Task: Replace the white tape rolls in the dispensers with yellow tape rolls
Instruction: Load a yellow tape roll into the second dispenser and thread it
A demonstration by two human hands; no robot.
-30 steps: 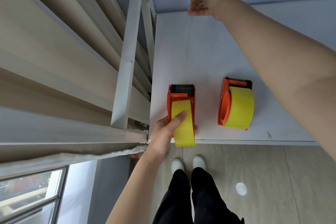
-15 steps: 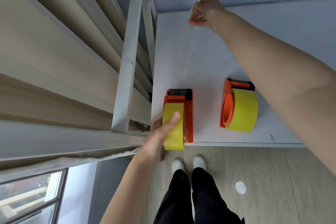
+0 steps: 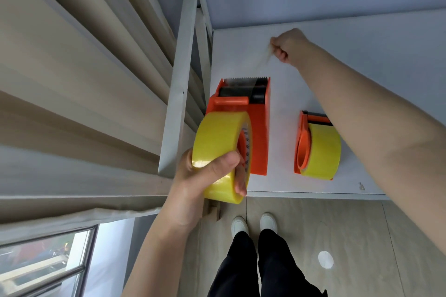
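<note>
My left hand [image 3: 212, 173] grips a yellow tape roll [image 3: 217, 142] mounted in an orange dispenser [image 3: 258, 132], which is lifted and tilted over the near left corner of the white table [image 3: 241, 55]. A clear strip of tape [image 3: 261, 65] runs from the dispenser's toothed blade up to my right hand [image 3: 287, 47], which pinches the strip's end above the far part of the table. A second orange dispenser [image 3: 303, 144] holding a yellow tape roll [image 3: 323, 152] lies on the table to the right, partly under my right forearm.
A white metal frame post [image 3: 178, 79] and beige wall panels stand close on the left of the table. A grey wall rises behind the table. Below the table's near edge are my feet in white shoes [image 3: 253, 224] on the wood floor.
My left hand has lifted and tilted the left dispenser with its roll up toward the camera. My right hand has come nearer and lower, still pinching the tape end.
</note>
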